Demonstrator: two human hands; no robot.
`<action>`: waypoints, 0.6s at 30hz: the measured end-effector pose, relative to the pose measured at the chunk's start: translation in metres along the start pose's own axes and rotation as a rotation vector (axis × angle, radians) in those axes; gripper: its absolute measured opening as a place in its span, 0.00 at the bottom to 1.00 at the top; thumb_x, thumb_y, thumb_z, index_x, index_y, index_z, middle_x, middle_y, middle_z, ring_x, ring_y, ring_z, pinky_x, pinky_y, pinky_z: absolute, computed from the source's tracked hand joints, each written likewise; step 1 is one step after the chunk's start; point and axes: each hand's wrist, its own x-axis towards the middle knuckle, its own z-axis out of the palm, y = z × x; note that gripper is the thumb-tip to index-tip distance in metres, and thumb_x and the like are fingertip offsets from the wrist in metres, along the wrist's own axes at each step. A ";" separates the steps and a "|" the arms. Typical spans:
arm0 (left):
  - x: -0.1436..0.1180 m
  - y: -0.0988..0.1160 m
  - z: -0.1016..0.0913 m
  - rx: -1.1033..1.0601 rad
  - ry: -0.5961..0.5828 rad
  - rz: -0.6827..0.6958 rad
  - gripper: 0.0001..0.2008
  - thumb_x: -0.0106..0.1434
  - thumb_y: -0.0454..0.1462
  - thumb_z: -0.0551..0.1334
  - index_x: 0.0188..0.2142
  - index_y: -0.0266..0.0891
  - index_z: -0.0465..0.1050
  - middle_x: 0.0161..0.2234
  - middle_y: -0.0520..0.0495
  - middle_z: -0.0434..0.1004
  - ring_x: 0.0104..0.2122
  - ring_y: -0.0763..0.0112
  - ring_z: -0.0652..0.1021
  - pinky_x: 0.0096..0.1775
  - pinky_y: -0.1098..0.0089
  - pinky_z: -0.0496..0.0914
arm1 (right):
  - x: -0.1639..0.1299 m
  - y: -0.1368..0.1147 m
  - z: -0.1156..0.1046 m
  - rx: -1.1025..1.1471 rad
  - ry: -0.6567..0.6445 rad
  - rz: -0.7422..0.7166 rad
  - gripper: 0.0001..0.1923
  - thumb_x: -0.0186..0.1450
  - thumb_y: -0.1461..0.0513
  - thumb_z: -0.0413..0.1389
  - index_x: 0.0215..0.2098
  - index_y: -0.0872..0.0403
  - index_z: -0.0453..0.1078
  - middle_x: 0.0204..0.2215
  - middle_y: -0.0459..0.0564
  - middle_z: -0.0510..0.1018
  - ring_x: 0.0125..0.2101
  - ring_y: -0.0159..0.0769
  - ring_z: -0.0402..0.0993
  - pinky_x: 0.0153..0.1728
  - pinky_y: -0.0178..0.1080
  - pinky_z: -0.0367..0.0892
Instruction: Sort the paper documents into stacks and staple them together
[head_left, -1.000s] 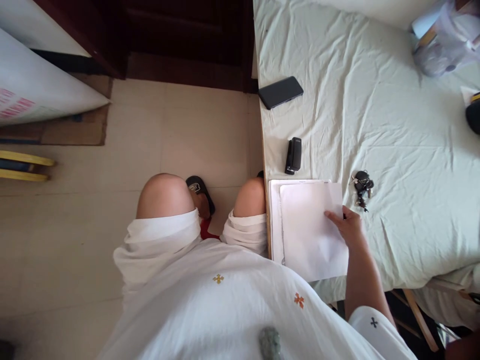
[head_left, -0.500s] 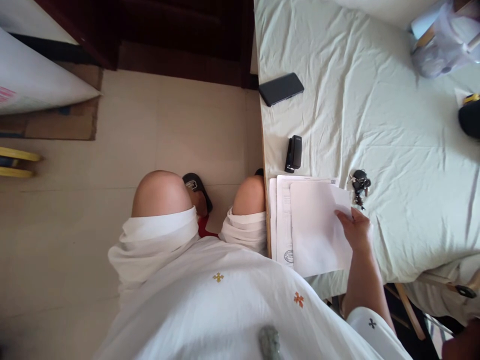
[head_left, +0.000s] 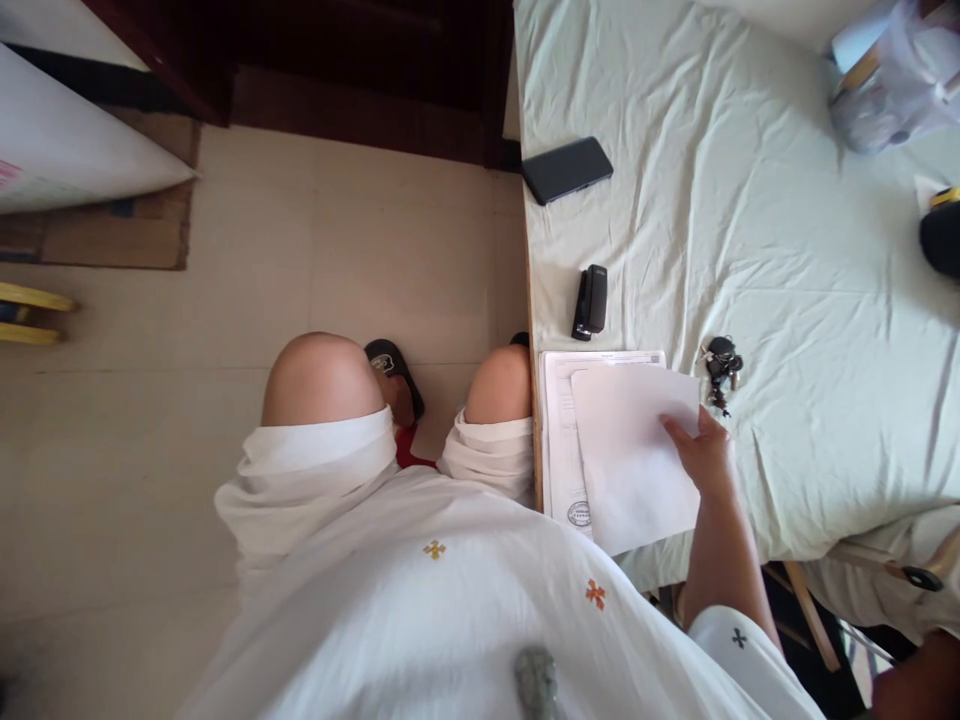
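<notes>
My right hand (head_left: 705,452) grips the right edge of a blank white sheet of paper (head_left: 626,455), its thumb on top and the other fingers mostly hidden at the edge. Under that sheet lie printed papers (head_left: 561,430), with a round dark stamp mark near their lower end. The sheet sits slightly askew and covers most of them. A bunch of keys (head_left: 722,370) rests just beyond my fingers. Above the papers is a black stapler (head_left: 590,302). My left hand is out of view.
A black phone (head_left: 568,170) lies near the left edge of the cloth-covered table (head_left: 810,330). At the far right are a plastic bag of things (head_left: 889,90) and a black-and-yellow object (head_left: 941,235). A large white sack (head_left: 82,140) stands on cardboard at left.
My right hand has shifted the blank sheet a little to the left over the printed papers. The sheet's raised upper right corner now looks flatter.
</notes>
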 end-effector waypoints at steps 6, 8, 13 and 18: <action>0.000 -0.010 0.005 0.182 0.034 0.077 0.31 0.68 0.55 0.51 0.46 0.29 0.78 0.46 0.37 0.82 0.50 0.57 0.80 0.47 0.61 0.66 | 0.000 0.006 0.006 0.161 -0.062 0.067 0.24 0.56 0.45 0.66 0.40 0.54 0.80 0.24 0.47 0.79 0.25 0.38 0.71 0.27 0.39 0.67; 0.000 -0.010 0.005 0.202 0.031 0.096 0.32 0.68 0.55 0.50 0.46 0.29 0.78 0.46 0.37 0.82 0.49 0.57 0.80 0.46 0.60 0.66 | -0.001 0.007 0.004 0.138 -0.075 0.062 0.23 0.57 0.44 0.64 0.37 0.55 0.80 0.22 0.46 0.77 0.24 0.37 0.70 0.26 0.38 0.65; -0.002 -0.010 0.003 0.190 0.017 0.104 0.33 0.70 0.55 0.46 0.46 0.31 0.77 0.46 0.39 0.80 0.49 0.58 0.79 0.46 0.58 0.64 | -0.001 0.012 -0.005 -0.013 -0.046 0.064 0.24 0.59 0.43 0.61 0.35 0.55 0.80 0.23 0.48 0.77 0.27 0.40 0.72 0.27 0.40 0.64; 0.002 -0.008 0.007 0.099 0.005 0.040 0.32 0.70 0.56 0.49 0.46 0.32 0.78 0.46 0.40 0.79 0.52 0.55 0.78 0.49 0.58 0.64 | -0.004 0.021 -0.024 0.191 0.043 0.168 0.22 0.56 0.46 0.66 0.37 0.54 0.80 0.28 0.52 0.81 0.29 0.43 0.75 0.29 0.43 0.69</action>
